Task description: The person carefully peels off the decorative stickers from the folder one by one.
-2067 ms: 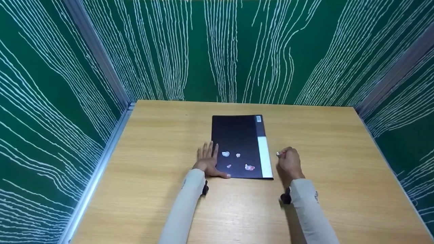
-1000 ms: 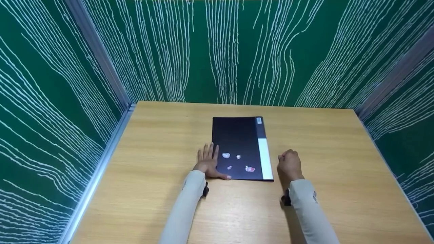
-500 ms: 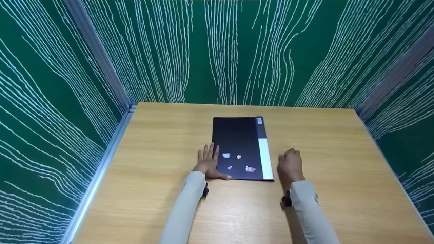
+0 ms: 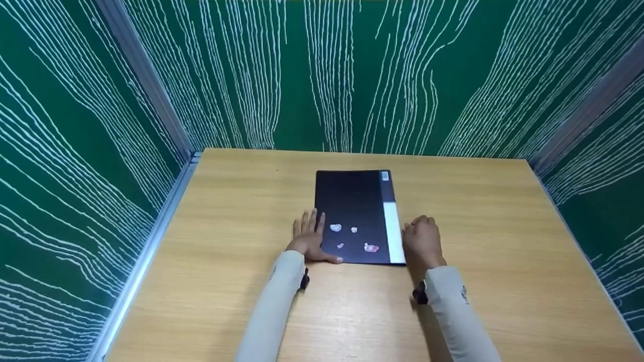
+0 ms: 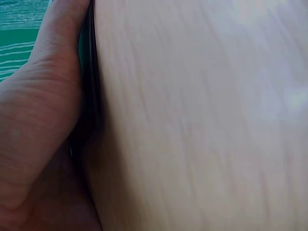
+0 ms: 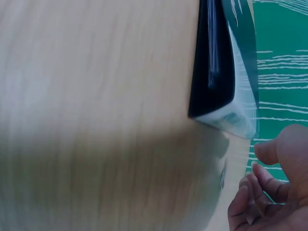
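Observation:
A black display folder (image 4: 348,193) lies flat on the wooden table, with several small stickers on its lower half, one of them a pinkish sticker (image 4: 371,247). My left hand (image 4: 308,241) rests at the folder's lower left corner, fingers spread, thumb along the bottom edge. Just right of the folder's white strip (image 4: 394,232) is my right hand (image 4: 423,241), its fingers curled. In the right wrist view a gap shows between thumb and fingers, with nothing visible in it. A small shiny thing (image 6: 223,180) appears near those fingertips; its kind is unclear.
The wooden table (image 4: 241,201) meets a green wall (image 4: 292,100) with white wavy lines at the back. Similar panels rise at left and right, with metal posts (image 4: 151,80) at the corners. A barcode label (image 4: 385,176) is at the folder's top right.
About two seconds ago my right hand pinched a small whitish bit; it no longer shows. The right hand has since moved slightly left, closer to the folder. My left hand stays put.

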Demonstrator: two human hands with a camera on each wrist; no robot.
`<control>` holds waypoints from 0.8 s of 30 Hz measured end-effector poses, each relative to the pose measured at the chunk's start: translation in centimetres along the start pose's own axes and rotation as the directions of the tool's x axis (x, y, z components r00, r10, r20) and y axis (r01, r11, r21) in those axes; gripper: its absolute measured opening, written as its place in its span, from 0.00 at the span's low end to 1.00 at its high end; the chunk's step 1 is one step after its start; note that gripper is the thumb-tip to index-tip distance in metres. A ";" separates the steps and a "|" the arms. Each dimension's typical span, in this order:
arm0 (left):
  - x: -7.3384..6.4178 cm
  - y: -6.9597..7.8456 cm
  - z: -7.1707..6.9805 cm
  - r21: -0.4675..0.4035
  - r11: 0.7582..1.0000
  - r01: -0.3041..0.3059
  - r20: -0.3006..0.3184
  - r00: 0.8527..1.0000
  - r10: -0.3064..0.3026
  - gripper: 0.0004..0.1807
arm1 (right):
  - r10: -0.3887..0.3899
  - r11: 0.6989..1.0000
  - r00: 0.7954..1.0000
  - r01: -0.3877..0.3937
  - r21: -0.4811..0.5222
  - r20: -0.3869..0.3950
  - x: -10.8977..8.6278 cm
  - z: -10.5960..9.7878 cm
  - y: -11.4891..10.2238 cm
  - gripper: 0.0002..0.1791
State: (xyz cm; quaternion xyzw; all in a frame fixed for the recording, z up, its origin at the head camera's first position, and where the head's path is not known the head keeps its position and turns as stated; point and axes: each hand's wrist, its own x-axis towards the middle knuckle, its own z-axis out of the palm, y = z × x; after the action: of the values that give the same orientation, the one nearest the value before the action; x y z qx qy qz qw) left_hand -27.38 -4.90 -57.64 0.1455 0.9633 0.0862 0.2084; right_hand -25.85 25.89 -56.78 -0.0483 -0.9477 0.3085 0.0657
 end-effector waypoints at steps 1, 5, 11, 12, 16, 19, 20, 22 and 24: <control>0.0 0.0 0.0 -0.001 1.000 0.000 0.000 1.000 0.000 0.77 | -0.010 1.000 1.000 0.010 0.000 -0.001 0.0 0.2 0.0 0.16; 0.0 0.1 0.0 -0.003 1.000 -0.001 -0.010 1.000 0.001 0.77 | -0.053 0.998 0.998 0.053 0.020 0.020 0.2 0.8 0.1 0.14; -0.2 0.1 -0.2 0.001 1.000 0.004 -0.023 1.000 -0.004 0.77 | -0.093 0.994 0.993 0.089 0.056 0.078 0.3 1.7 -0.2 0.13; -0.2 0.2 -0.2 0.002 1.000 0.005 -0.024 1.000 -0.005 0.77 | -0.097 0.994 0.992 0.093 0.054 0.085 0.2 1.8 -0.2 0.13; -0.3 0.3 -0.2 0.010 1.000 0.007 -0.024 1.000 -0.007 0.77 | -0.127 0.992 0.989 0.125 0.030 0.082 0.0 2.2 -0.2 0.12; -0.2 0.3 -0.2 0.012 1.000 0.008 -0.016 1.000 -0.008 0.77 | -0.150 0.989 0.987 0.149 0.018 0.063 -0.3 2.4 -0.3 0.11; -0.2 0.3 -0.2 0.010 1.000 0.011 -0.014 1.000 -0.011 0.77 | -0.159 0.987 0.986 0.158 0.016 0.059 -0.4 2.5 -0.3 0.10; -0.1 0.2 -0.2 0.006 1.000 0.018 0.000 1.000 -0.018 0.77 | -0.178 0.984 0.983 0.177 0.015 0.054 -0.6 2.7 -0.5 0.10; 0.1 0.1 -0.1 0.000 1.000 0.027 0.023 0.999 -0.027 0.77 | -0.202 0.979 0.978 0.202 0.016 0.056 -0.9 2.9 -0.7 0.10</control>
State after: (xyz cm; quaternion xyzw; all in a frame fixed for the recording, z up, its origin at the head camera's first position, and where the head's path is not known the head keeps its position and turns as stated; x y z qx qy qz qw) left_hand -27.50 -4.79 -57.59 0.1332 0.9627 0.0820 0.2208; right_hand -25.47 23.52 -58.81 0.0575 -0.9476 0.3064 0.0695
